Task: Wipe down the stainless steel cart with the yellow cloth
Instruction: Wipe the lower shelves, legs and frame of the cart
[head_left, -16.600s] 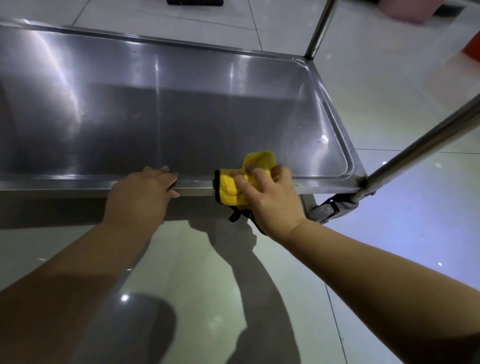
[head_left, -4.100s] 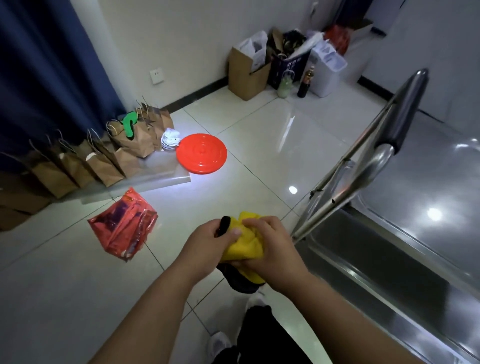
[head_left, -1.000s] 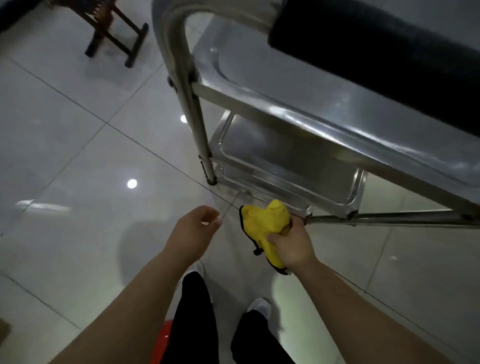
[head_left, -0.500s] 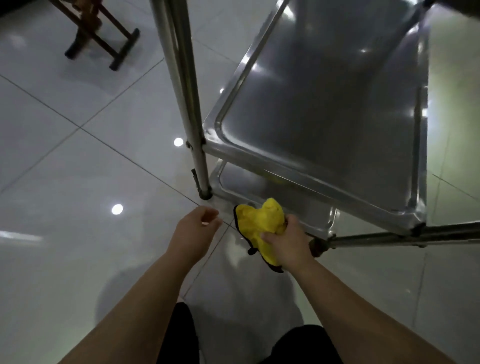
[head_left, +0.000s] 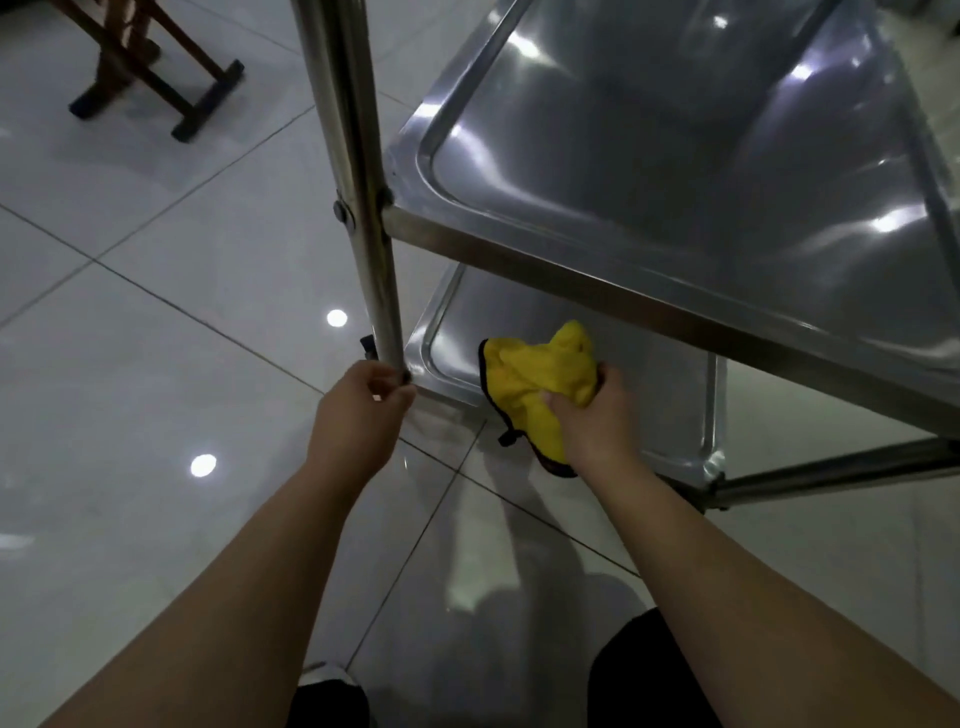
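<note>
The right hand (head_left: 592, 415) is gripping the bunched yellow cloth (head_left: 540, 379) at the bottom shelf (head_left: 670, 384) edge; the left hand (head_left: 363, 410) is curling round the cart post (head_left: 358, 171) base; wiping there looks barely begun.

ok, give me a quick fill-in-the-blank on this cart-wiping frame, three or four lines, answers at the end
1. The right hand grips a cloth whose colour is ____.
2. The cloth sits at the near edge of the cart's ____ shelf.
3. The left hand is at the base of the cart's upright ____.
4. Far left on the floor stands a dark ____ frame.

Answers: yellow; lower; post; wooden
</note>
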